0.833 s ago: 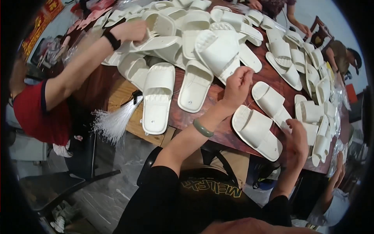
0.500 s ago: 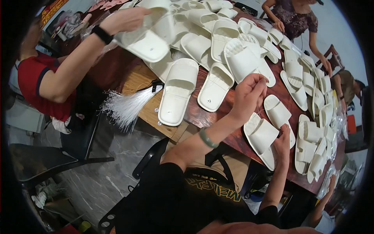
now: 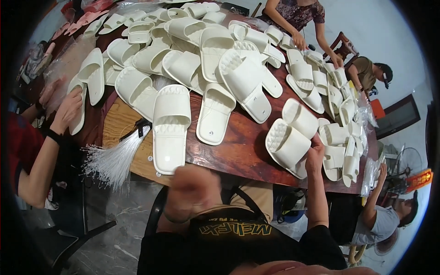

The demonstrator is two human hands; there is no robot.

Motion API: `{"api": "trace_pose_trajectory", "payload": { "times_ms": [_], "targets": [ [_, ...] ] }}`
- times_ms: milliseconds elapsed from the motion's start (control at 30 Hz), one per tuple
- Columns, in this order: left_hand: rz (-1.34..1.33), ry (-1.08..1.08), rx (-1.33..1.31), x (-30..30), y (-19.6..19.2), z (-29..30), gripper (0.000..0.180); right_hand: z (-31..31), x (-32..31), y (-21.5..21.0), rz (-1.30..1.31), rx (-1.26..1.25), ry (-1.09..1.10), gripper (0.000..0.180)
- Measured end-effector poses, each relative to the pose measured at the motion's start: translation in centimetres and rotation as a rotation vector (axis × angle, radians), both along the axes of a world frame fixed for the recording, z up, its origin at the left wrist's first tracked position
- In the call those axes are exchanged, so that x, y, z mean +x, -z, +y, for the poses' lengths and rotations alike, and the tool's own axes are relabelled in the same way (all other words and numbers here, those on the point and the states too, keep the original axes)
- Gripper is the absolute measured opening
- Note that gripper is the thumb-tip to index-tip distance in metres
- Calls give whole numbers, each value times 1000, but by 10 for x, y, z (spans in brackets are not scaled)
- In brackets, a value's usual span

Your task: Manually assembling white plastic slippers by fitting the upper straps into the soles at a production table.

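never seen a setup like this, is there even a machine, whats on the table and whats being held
No machine: these are a person's bare hands, seen from above by a wide fisheye camera on their head, which bends straight edges. White slippers lie heaped on a reddish-brown wooden table, with a bundle of white strands hanging over its near edge. The right hand seems to grip a pair of white slippers. The left hand is blurred before the table's edge, so I can't tell whether it holds anything. The red-sleeved arm belongs to someone else.
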State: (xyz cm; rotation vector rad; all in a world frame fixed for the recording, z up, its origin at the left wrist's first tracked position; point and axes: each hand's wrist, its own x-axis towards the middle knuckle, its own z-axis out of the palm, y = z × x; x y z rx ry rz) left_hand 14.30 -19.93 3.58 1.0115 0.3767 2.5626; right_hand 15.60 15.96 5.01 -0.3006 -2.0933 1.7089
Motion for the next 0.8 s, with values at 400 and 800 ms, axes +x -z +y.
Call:
{"api": "trace_pose_trajectory", "payload": {
  "times_ms": [400, 800],
  "targets": [
    [145, -668, -1064, -18, 59, 65, 8, -248, -227, -75, 128, 412, -721, 23],
    [93, -634, -1134, -16, 50, 73, 14, -304, -304, -16, 331, 1368, -469, 36]
  ]
}}
